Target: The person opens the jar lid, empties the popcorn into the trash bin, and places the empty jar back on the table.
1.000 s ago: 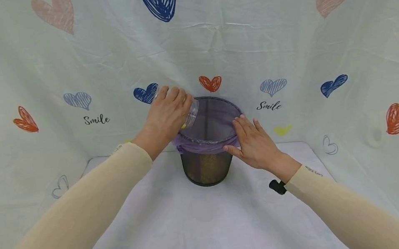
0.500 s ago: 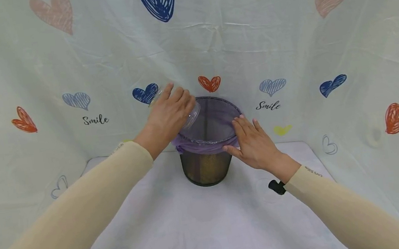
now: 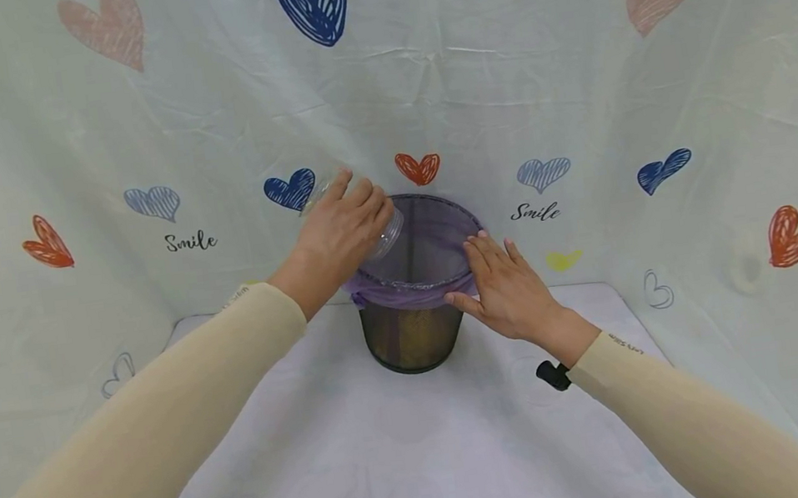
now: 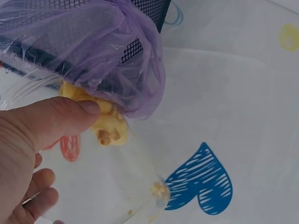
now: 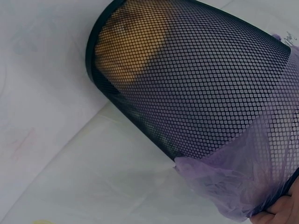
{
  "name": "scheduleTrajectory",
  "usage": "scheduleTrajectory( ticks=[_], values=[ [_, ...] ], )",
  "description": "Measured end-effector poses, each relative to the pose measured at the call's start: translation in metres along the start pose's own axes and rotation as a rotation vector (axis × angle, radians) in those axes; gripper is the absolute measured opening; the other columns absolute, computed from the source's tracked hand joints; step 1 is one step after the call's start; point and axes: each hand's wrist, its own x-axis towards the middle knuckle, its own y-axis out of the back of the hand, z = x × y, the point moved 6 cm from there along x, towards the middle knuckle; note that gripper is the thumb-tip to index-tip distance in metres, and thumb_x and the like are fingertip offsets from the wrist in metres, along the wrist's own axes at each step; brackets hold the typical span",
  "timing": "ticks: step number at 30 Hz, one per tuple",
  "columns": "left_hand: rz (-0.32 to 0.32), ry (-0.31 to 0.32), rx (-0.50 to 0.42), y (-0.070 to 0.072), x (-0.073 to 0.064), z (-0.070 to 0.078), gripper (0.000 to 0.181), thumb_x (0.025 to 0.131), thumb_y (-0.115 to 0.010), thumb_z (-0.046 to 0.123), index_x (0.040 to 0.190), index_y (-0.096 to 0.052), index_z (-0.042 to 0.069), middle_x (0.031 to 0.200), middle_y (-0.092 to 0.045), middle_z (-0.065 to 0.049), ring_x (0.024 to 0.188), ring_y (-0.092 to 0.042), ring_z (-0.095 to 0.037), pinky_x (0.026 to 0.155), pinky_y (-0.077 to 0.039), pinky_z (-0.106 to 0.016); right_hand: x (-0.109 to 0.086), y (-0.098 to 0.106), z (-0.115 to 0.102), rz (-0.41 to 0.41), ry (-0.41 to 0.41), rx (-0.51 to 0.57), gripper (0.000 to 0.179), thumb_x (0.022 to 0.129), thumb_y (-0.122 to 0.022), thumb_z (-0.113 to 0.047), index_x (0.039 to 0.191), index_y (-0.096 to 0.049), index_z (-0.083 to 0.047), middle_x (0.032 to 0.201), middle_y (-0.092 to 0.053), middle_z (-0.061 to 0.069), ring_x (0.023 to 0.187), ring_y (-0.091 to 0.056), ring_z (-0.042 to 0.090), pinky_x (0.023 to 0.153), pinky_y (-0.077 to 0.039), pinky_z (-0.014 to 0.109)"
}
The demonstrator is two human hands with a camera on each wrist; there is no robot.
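My left hand [image 3: 344, 231] grips a clear plastic jar [image 3: 388, 235], tilted with its mouth over the left side of a black mesh waste bin [image 3: 414, 335]. A purple bin bag [image 3: 412, 291] lines the bin and folds over its rim. In the left wrist view, yellow popcorn-like pieces [image 4: 108, 122] lie inside the jar beside my thumb, and small crumbs [image 4: 160, 190] cling near its base. My right hand [image 3: 510, 289] rests on the bin's right rim, fingers extended against the bag. Through the mesh in the right wrist view, a yellow-orange mass [image 5: 133, 44] shows at the bin's bottom.
The bin stands on a white-covered table [image 3: 425, 447] near its back edge. Behind and beside it hangs a white curtain [image 3: 424, 94] printed with hearts and "Smile". A black strap piece [image 3: 553, 375] sits at my right wrist.
The jar has tipped slightly further, and the yellow bit seen at its mouth a second ago no longer shows in the head view. My right hand has stayed on the rim.
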Motion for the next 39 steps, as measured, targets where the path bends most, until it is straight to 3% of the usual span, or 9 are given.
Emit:
scheduleTrajectory(
  ticks=[5, 21, 29, 39],
  values=[
    [0.033, -0.004, -0.01, 0.0, 0.0, 0.0, 0.065, 0.098, -0.073, 0.01, 0.155, -0.043, 0.009, 0.157, -0.049, -0.01, 0.145, -0.042, -0.032, 0.13, -0.024, -0.052, 0.0, 0.001, -0.001, -0.001, 0.002, -0.007, 0.092, 0.105, -0.053, -0.061, 0.16, -0.031, 0.01, 0.168, -0.033, 0.026, 0.161, -0.022, 0.04, 0.129, -0.016, 0.064],
    [0.052, 0.009, -0.037, 0.002, -0.001, -0.002, 0.066, 0.097, -0.075, 0.013, 0.155, -0.044, 0.009, 0.156, -0.05, -0.01, 0.144, -0.043, -0.033, 0.129, -0.025, -0.051, -0.001, 0.0, -0.001, 0.004, 0.006, -0.003, 0.093, 0.104, -0.053, -0.061, 0.16, -0.031, 0.01, 0.168, -0.033, 0.026, 0.161, -0.022, 0.04, 0.129, -0.016, 0.064],
    [0.039, -0.01, 0.009, -0.005, -0.005, -0.001, 0.084, 0.094, -0.079, 0.015, 0.164, -0.032, 0.01, 0.165, -0.038, -0.012, 0.151, -0.033, -0.033, 0.132, -0.015, -0.055, -0.001, 0.0, -0.001, -0.001, 0.001, 0.006, 0.094, 0.104, -0.053, -0.062, 0.161, -0.03, 0.009, 0.169, -0.032, 0.025, 0.161, -0.021, 0.039, 0.129, -0.015, 0.064],
    [0.085, -0.067, 0.051, -0.008, -0.006, 0.004, 0.082, 0.095, -0.077, 0.009, 0.163, -0.032, 0.012, 0.164, -0.036, -0.011, 0.154, -0.029, -0.03, 0.133, -0.009, -0.056, -0.001, 0.001, -0.001, 0.006, 0.0, 0.0, 0.094, 0.104, -0.054, -0.062, 0.16, -0.031, 0.01, 0.168, -0.032, 0.025, 0.161, -0.022, 0.039, 0.129, -0.016, 0.064]
  ],
)
